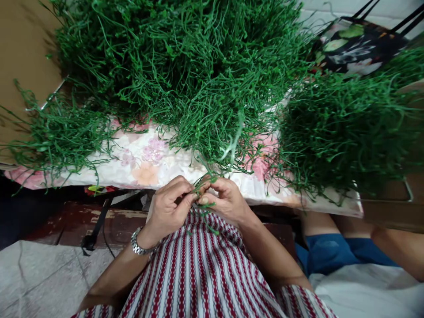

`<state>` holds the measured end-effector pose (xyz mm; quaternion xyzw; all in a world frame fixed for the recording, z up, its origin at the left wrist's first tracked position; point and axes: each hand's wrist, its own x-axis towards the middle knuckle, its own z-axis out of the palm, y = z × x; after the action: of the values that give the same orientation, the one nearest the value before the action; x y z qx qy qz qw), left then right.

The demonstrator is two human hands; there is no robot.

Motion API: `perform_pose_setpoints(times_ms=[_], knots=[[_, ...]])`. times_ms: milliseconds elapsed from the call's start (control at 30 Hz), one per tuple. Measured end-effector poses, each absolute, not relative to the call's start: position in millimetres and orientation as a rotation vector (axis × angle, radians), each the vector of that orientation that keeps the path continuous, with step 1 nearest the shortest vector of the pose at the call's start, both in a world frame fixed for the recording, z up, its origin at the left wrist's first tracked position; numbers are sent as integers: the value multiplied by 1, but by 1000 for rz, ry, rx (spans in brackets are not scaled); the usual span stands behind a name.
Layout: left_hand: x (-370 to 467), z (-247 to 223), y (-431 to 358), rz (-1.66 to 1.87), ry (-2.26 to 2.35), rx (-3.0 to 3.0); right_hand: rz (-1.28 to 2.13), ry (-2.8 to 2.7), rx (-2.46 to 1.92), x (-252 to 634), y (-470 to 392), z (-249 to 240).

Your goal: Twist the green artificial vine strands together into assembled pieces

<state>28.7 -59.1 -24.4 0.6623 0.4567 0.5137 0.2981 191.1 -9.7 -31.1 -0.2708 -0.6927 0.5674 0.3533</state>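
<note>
My left hand [169, 206], with a metal watch [138, 242] on its wrist, pinches a few thin green stems [200, 183], which look like plastic. From the other side, my right hand [228, 201] closes its thumb and fingers on the same stems, and the fingertips of both hands nearly meet. Small green ends poke out below the fingers, over my striped clothing. Just beyond my hands, a big tangled heap of similar green stems [185, 66] covers much of the table. Exactly how the held pieces join is hidden by the fingers.
Smaller piles of stems lie at the left [66, 137] and right [341, 137] on the floral tablecloth [145, 154]. Cardboard [26, 57] stands at the left. A dark floral bag [361, 44] sits at the back right. Another person in blue shorts [347, 254] sits at my right.
</note>
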Motion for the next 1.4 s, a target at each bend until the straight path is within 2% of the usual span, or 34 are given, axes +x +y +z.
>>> perform_pose_setpoints(times_ms=[133,433,733,1000,1133,1267,1400], knots=[[26,-19,-59,1236,1235,1848,1512,-1903,-690,196,-7,-25],[22,-25,-59,1112,1049,1669,1292,-2217,-473,203,-6,-25],[18,-9,-56,740,879,1843,1153,-2360,-238,204,-10,-21],[10,-11,-58,818,915,1576,1219,-2459,-240,214,-7,-17],[8,-16,-53,828,930,1494,1129,-2230,-503,214,-6,-14],[15,-25,-52,1023,985,1298,975,-2105,-683,205,-15,-14],[22,-32,-55,1231,1004,1153,1055,-2110,-686,194,-21,-25]])
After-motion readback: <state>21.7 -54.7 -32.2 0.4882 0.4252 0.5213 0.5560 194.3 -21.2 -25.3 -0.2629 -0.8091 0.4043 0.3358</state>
